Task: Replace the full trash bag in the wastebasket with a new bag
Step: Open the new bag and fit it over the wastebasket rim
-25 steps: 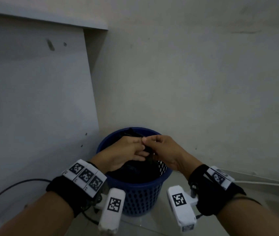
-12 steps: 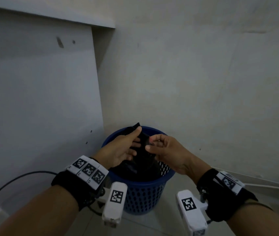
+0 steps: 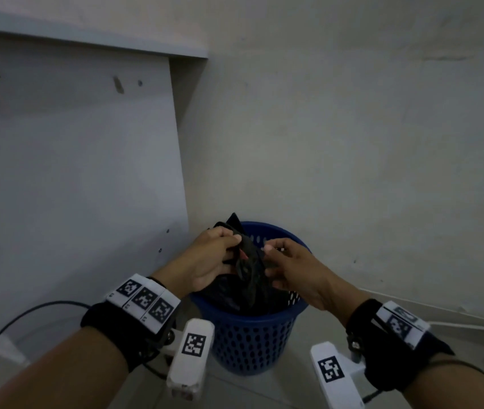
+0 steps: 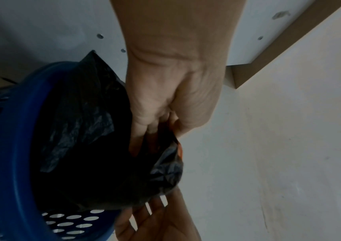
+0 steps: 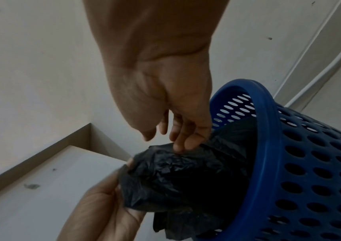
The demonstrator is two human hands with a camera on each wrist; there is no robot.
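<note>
A blue perforated wastebasket (image 3: 252,338) stands on the floor in the corner, with a black trash bag (image 3: 248,261) inside it. The bag's top is gathered and sticks up above the rim. My left hand (image 3: 220,255) grips that bunched top, fingers curled into the folds (image 4: 155,138). My right hand (image 3: 279,261) is just right of the bunch. Its fingertips (image 5: 181,146) touch the black plastic (image 5: 175,176) while the thumb stays apart from it. The bag's contents are hidden. The basket wall (image 5: 309,163) is close beside the right hand, and the rim (image 4: 10,146) lies under the left.
A grey furniture side panel (image 3: 72,172) rises close on the left of the basket, and a pale wall (image 3: 353,143) stands behind. A black cable (image 3: 13,323) loops on the floor at the left. A white skirting strip (image 3: 441,317) runs along the right.
My left hand's fingers, stretched over the bag half a second ago, have curled round its gathered top. The bunch now stands slightly higher above the rim. The right hand has moved a little apart.
</note>
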